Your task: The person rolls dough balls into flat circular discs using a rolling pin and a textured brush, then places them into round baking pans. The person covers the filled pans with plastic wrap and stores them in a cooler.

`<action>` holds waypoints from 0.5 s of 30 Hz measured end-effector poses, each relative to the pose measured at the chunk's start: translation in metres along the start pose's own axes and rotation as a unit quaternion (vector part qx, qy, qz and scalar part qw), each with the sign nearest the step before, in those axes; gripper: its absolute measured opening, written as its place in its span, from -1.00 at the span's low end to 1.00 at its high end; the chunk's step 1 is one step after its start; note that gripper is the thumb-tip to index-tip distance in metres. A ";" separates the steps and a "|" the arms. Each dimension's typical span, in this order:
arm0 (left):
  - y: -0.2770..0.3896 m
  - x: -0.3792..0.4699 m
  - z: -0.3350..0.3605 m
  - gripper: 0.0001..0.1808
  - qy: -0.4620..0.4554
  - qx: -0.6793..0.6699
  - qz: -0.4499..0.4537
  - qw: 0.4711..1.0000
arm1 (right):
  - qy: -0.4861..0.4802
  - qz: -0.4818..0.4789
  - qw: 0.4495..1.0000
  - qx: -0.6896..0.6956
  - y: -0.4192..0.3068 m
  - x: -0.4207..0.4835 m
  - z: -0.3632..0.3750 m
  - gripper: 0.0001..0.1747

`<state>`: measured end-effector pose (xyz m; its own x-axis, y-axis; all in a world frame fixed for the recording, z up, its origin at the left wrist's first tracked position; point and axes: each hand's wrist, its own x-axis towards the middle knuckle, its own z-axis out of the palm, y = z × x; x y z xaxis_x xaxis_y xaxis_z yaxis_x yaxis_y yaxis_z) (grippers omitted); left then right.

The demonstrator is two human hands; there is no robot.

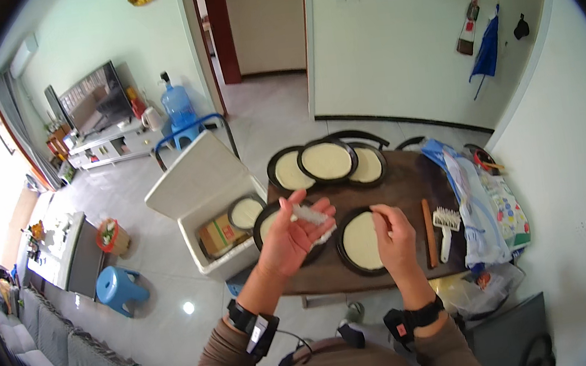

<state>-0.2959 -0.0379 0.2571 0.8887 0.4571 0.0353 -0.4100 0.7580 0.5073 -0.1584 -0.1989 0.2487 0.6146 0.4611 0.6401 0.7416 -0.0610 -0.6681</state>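
My left hand (291, 237) is palm up over the table's left part, with a whitish translucent piece (310, 214) lying across its fingers; its material is unclear. Behind this hand, partly hidden, sits a round black pan (258, 229) with pale dough. My right hand (396, 233) has curled fingers, thumb against the fingertips, above the right side of another black pan (342, 256). I see nothing in its fingers. Flat pale dough (359, 243) fills that pan. A wooden rolling pin (429, 232) and a white spiked dough docker (446, 228) lie to the right.
Several dough-lined pans (327, 160) overlap at the dark table's (404, 186) back. An open foam box (195, 248) at left holds a cardboard box (223, 235) and a smaller dough pan (246, 212). Plastic bags (473, 216) crowd the right edge. A blue stool (118, 287) stands on the floor.
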 end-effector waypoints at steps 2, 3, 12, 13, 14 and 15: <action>0.000 0.000 0.005 -0.45 -0.024 -0.008 0.011 1.000 | -0.032 -0.043 0.998 0.040 -0.017 0.005 0.006 -0.89; 0.000 0.000 0.008 -0.44 -0.025 -0.004 0.004 1.000 | -0.049 -0.066 0.996 0.039 -0.023 0.008 0.011 -0.88; -0.008 0.004 -0.001 -0.35 0.010 0.038 -0.047 0.998 | -0.090 -0.093 0.992 0.004 -0.024 0.014 0.034 -0.96; -0.007 0.005 -0.004 -0.35 0.018 0.045 -0.046 0.998 | -0.102 -0.037 0.992 0.056 -0.022 0.014 0.030 -0.98; -0.006 0.004 -0.007 -0.34 0.013 0.051 -0.041 0.998 | -0.120 0.029 0.986 0.113 -0.019 0.015 0.027 -0.96; -0.007 0.005 -0.009 -0.34 0.024 0.052 -0.052 0.997 | -0.125 0.056 0.981 0.140 -0.017 0.016 0.025 -0.95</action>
<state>-0.2911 -0.0364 0.2459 0.9131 0.4031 -0.0619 -0.2911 0.7505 0.5934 -0.1683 -0.1683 0.2607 0.5777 0.6694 0.4671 0.5490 0.1047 -0.8292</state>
